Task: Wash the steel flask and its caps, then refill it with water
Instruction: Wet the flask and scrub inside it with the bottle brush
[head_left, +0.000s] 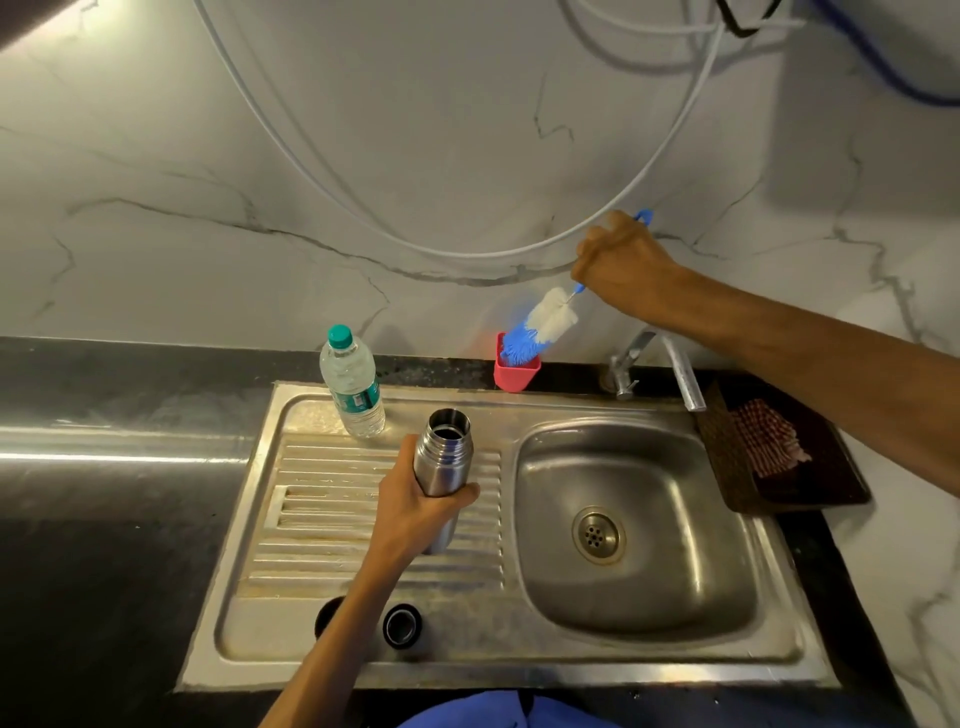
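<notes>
Marble-patterned wall panels rise behind a black counter fitted with a steel sink and a ribbed drainboard. Over the drainboard, the person's left hand grips the lower body of the steel flask, fingers and thumb wrapped around it. The flask is uncapped, its open mouth tilted up toward the camera with a dark interior showing; its brushed metal surface has ridged bands near the neck. Two dark caps lie on the flat front edge of the drainboard: one cap, round with its hollow side up, just right of the forearm, and another cap partly hidden behind the forearm. The right hand is closed around the blue handle of a bottle brush, holding it at a slant, with the blue-and-white bristle head at the mouth of a red holder at the back of the sink. A plastic water bottle with a green lid stands upright at the drainboard's back corner. A tap reaches over the basin, and a checked cloth lies in a dark tray to the right.
</notes>
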